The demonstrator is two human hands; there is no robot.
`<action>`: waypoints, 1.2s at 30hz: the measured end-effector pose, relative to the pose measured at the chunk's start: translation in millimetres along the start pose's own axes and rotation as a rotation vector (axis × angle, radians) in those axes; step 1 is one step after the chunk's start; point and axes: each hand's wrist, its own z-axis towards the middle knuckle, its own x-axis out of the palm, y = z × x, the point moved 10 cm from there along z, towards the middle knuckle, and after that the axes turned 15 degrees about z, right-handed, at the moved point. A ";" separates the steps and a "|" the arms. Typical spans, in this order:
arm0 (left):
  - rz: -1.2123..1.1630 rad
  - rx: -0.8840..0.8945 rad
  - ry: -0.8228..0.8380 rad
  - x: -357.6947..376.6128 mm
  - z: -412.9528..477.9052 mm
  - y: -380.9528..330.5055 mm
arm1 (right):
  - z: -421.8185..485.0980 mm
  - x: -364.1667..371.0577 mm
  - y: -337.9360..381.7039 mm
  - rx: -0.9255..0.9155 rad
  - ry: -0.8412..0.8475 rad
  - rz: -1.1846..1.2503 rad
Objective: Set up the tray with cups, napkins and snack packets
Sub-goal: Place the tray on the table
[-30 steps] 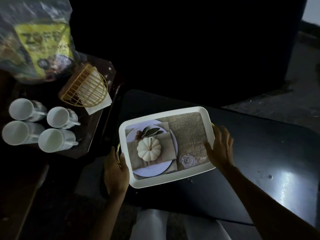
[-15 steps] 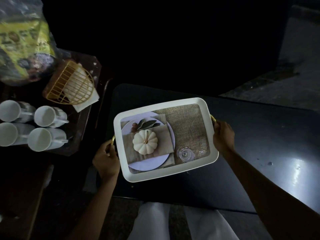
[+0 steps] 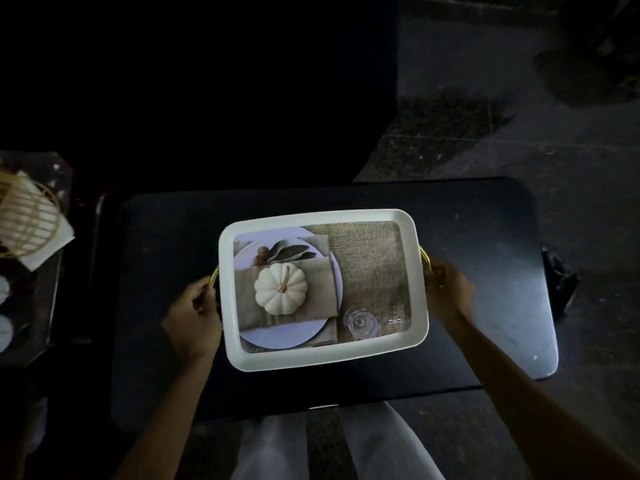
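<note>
I see the left hand (image 3: 194, 318) and right hand (image 3: 448, 294) each clenched on a gold handle of the white tray (image 3: 325, 360), centred on the dark table (image 3: 485, 237). Napkin holder (image 3: 26, 220) waits at 9 o'clock (cups barely visible); an uneven set-down could jolt the tray.

Your tray (image 3: 419, 271) has a plain white rim and thin gold handles (image 3: 425, 259). Its base carries a printed picture: a white pumpkin (image 3: 280, 289) with a tan stem, lying on beige linen over a pale lilac plate, dark green leaves above it, coarse brown burlap weave to the right. The table (image 3: 485, 230) under it is glossy black. At the left edge you see a gold wire holder (image 3: 24, 220) with white napkins (image 3: 52, 244).
</note>
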 end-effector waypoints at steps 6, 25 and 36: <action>-0.002 0.016 0.040 33.4 -11.1 -25.7 | 13.4 -24.7 -28.2 0.033 0.005 0.022; 0.061 -0.076 0.060 57.1 -22.9 -1.6 | 25.9 -2.4 -44.4 -0.002 0.172 -0.051; -0.039 -0.046 -0.042 16.2 -41.7 15.3 | -25.5 -6.9 42.5 -0.460 0.118 -0.206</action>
